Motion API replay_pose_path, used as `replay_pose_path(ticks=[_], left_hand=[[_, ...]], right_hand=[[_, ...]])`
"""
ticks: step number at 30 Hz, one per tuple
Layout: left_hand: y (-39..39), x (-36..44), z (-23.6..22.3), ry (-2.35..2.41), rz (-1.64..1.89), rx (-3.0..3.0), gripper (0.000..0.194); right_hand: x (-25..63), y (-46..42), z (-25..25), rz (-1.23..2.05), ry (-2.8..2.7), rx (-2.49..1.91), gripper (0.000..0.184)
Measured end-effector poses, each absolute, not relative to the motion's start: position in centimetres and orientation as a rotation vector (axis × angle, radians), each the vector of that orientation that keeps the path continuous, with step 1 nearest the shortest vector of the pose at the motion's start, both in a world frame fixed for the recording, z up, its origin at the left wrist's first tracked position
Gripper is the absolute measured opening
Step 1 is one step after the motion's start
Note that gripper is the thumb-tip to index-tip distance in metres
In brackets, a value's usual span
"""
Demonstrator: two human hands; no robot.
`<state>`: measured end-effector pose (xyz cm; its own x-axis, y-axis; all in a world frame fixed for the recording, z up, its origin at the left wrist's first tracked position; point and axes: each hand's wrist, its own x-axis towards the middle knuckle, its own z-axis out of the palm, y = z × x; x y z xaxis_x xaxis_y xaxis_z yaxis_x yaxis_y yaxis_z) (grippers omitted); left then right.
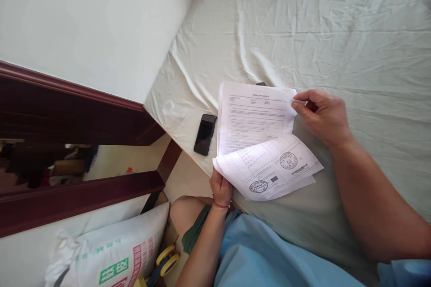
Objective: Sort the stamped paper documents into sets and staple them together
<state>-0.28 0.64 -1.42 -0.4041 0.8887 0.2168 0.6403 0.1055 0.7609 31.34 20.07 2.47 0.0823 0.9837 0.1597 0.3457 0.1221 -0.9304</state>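
Note:
A stack of printed papers (256, 119) lies over the cloth in front of me, its top page headed "OVERLEAF NOTES". My right hand (323, 114) pinches that page's upper right corner between thumb and fingers. Closer to my body, my left hand (221, 188) grips the lower left edge of the papers, its fingers partly hidden beneath them. A folded-over sheet (279, 168) with two round black stamps and a barcode curls across the bottom of the stack. To the left of the papers rests a black smartphone (205, 134).
A pale, wrinkled cloth (336, 45) covers the surface. On it are a clear plastic item (172, 108) at left and a small dark object (260, 84) behind the papers. Dark red wooden rails (81, 98) run along the left. Below stand a white printed sack (114, 246) and yellow wheels (167, 261).

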Motion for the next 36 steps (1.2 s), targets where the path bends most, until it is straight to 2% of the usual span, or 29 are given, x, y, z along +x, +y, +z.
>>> replay_pose_path(ticks=[8,36], left_hand=[[0.56,-0.42,-1.53,2.124,1.163,1.476,0.040],[0.70,-0.17,-1.23,2.112,1.180,1.484,0.037]], right_hand=[[31.29,20.01,2.62,0.854,-1.427,-1.407,0.009],[31.27,20.06,2.68,0.851,-1.449,-1.422,0.007]])
